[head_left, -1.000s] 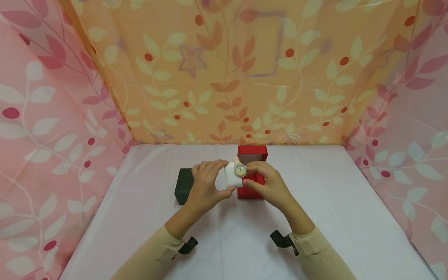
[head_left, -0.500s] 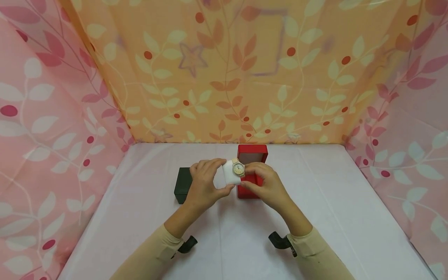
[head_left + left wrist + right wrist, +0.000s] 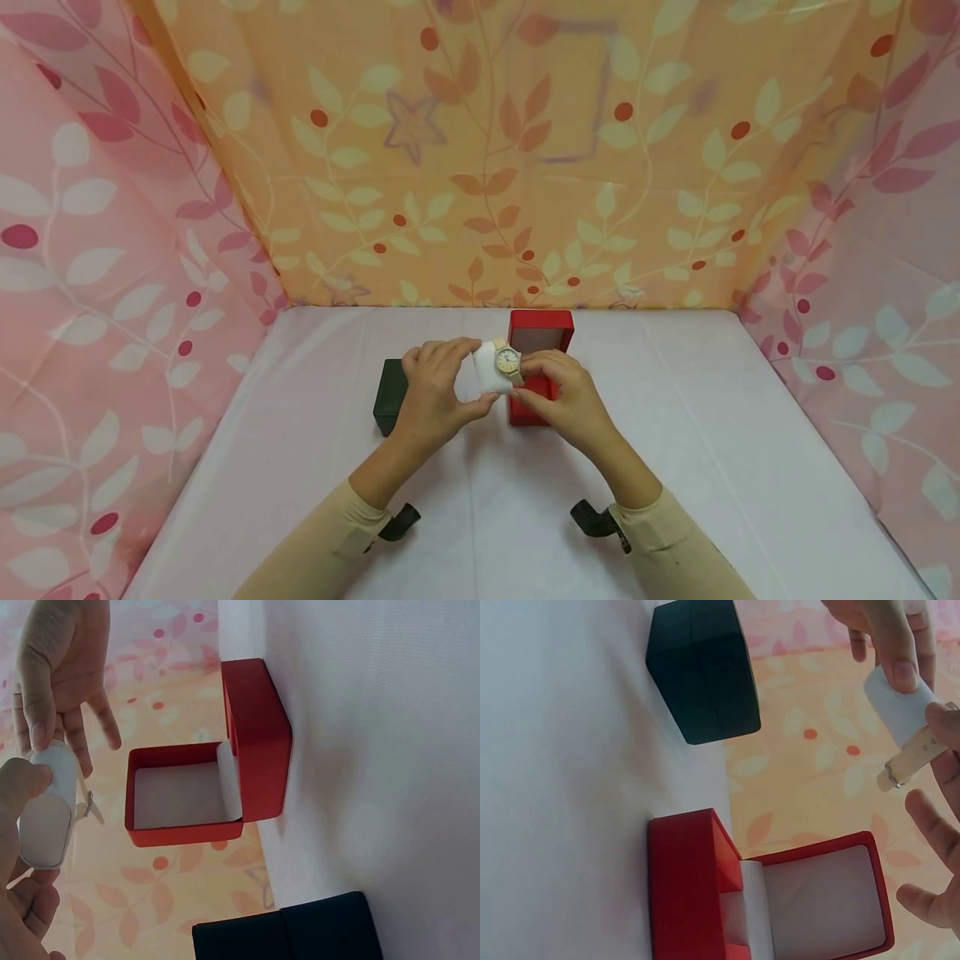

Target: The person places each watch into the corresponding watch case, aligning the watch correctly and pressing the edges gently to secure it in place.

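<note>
Red box (image 3: 259,742), green box (image 3: 701,671) on table (image 3: 480,533)

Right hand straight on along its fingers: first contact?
Likely the watch with the white cushion, at the fingertips of the right hand. Beyond, probably the left hand; depth unclear.

Cream-strap watch (image 3: 507,361), round pale dial twd head cam, at rt end of wht cushion (image 3: 487,370), both held aloft

You have two hands (image 3: 437,396) (image 3: 566,398), two boxes (image 3: 391,396) (image 3: 541,320), two sleeves (image 3: 322,537) (image 3: 678,542) and two black wrist devices (image 3: 401,522) (image 3: 592,518), plus one watch (image 3: 507,361) and one white cushion (image 3: 486,372).
</note>
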A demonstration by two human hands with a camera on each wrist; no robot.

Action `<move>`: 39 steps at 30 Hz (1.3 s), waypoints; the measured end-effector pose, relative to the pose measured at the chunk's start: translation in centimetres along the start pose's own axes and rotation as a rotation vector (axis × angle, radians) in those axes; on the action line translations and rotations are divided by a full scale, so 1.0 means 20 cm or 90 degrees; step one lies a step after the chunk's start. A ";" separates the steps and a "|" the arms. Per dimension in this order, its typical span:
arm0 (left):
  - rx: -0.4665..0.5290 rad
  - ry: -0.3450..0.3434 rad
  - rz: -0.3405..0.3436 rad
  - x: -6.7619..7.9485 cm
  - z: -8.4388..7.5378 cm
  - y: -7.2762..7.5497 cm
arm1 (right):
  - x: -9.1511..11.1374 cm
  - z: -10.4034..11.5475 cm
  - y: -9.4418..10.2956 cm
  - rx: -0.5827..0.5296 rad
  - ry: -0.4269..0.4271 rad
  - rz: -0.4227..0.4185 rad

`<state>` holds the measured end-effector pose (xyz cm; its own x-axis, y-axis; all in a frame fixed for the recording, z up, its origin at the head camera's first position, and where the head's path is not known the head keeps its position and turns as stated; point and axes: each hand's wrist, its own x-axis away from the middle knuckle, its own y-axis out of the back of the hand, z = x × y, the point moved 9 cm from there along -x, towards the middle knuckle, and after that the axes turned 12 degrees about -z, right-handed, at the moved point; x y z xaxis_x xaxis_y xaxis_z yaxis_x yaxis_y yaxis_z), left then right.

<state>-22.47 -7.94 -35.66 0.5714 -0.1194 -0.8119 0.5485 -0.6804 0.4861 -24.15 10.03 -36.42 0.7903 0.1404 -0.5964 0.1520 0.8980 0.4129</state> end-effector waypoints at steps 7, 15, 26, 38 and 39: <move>-0.011 -0.006 0.000 -0.01 0.01 0.00 | 0.01 -0.03 -0.01 -0.014 -0.012 -0.025; -0.036 -0.022 -0.005 -0.02 0.01 0.00 | 0.02 -0.03 -0.02 -0.017 -0.016 -0.061; -0.044 -0.030 -0.013 -0.04 0.00 0.01 | 0.05 -0.04 -0.03 -0.015 -0.047 -0.095; -0.009 -0.049 0.019 -0.02 -0.02 -0.01 | 0.04 -0.05 0.02 -0.063 0.029 -0.006; -0.006 -0.055 0.021 -0.02 -0.03 -0.01 | 0.04 -0.05 0.03 -0.073 0.022 0.004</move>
<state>-22.47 -7.37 -35.32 0.5344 -0.2039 -0.8203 0.5363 -0.6683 0.5155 -24.09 11.05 -37.40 0.7696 0.1582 -0.6186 0.0767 0.9389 0.3355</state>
